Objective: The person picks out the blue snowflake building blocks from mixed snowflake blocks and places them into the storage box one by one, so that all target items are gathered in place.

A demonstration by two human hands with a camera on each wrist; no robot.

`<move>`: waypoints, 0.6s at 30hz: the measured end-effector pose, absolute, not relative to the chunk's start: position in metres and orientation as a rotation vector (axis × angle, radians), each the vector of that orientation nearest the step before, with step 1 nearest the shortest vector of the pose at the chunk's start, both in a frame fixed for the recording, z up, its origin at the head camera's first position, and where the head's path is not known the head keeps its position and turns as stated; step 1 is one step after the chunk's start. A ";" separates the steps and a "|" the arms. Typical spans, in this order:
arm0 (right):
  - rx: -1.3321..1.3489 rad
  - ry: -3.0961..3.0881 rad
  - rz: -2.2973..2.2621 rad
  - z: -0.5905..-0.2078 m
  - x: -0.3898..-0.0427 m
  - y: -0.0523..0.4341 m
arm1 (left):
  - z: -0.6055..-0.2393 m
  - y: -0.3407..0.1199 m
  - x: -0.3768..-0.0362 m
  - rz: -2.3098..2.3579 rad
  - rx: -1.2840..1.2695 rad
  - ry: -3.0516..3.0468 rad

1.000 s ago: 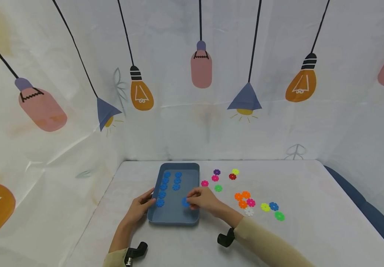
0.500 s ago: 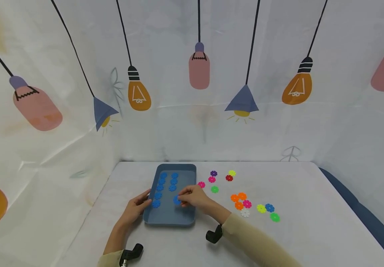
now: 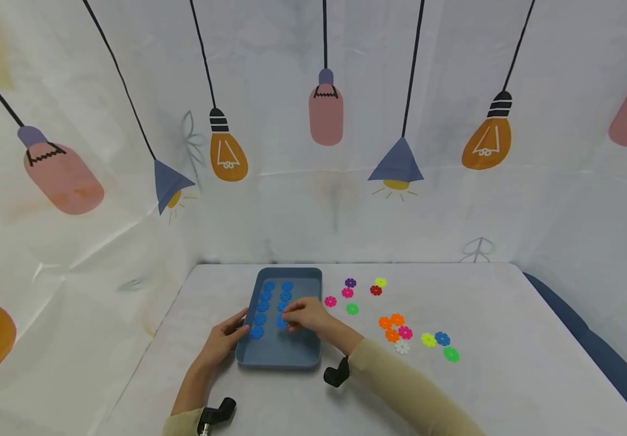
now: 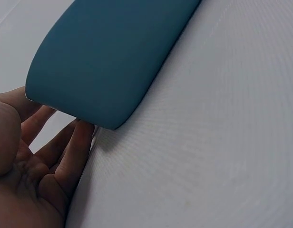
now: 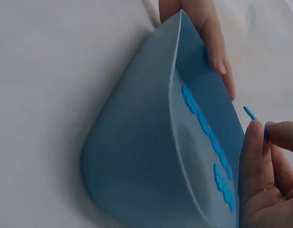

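A blue-grey tray lies on the white table, with flower-shaped blue discs in two columns inside it. My left hand holds the tray's left side, its thumb at the rim and fingers outside. Over the tray, my right hand pinches a blue flower-shaped disc between thumb and fingers, just below the right column. The right wrist view shows this disc tilted and partly covered by the fingertips. The left column holds several discs and runs farther toward me than the right column.
To the right of the tray, loose flower-shaped discs are scattered on the table: a pink disc, a green disc, several orange and other colours, a white disc and a blue disc. A patterned sheet hangs behind the table.
My right hand has moved left and slightly away from me across the tray with the blue disc, toward the right column. My left hand stays on the tray's side; the head view shifted slightly.
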State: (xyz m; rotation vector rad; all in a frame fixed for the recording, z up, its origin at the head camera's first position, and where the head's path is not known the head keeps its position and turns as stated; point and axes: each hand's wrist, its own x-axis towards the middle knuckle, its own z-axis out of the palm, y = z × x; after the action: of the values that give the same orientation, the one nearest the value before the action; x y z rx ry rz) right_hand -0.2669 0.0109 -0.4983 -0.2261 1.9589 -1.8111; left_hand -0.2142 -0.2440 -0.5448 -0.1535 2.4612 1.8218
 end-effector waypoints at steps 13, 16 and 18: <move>-0.212 1.945 -1.797 -0.504 -0.279 -0.003 | -0.548 -0.244 -0.213 1.834 -0.104 2.488; -0.195 1.936 -1.807 -0.505 -0.283 -0.005 | -0.547 -0.244 -0.214 1.833 -0.104 2.481; -0.182 1.934 -1.810 -0.506 -0.286 -0.006 | -0.547 -0.244 -0.214 1.837 -0.113 2.473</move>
State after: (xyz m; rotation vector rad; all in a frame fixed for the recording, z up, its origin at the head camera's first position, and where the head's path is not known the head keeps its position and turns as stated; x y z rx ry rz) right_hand -0.2859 -0.0065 -0.5057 -0.1823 1.9344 -1.8101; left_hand -0.2143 -0.2441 -0.5471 -0.1129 2.4729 1.8369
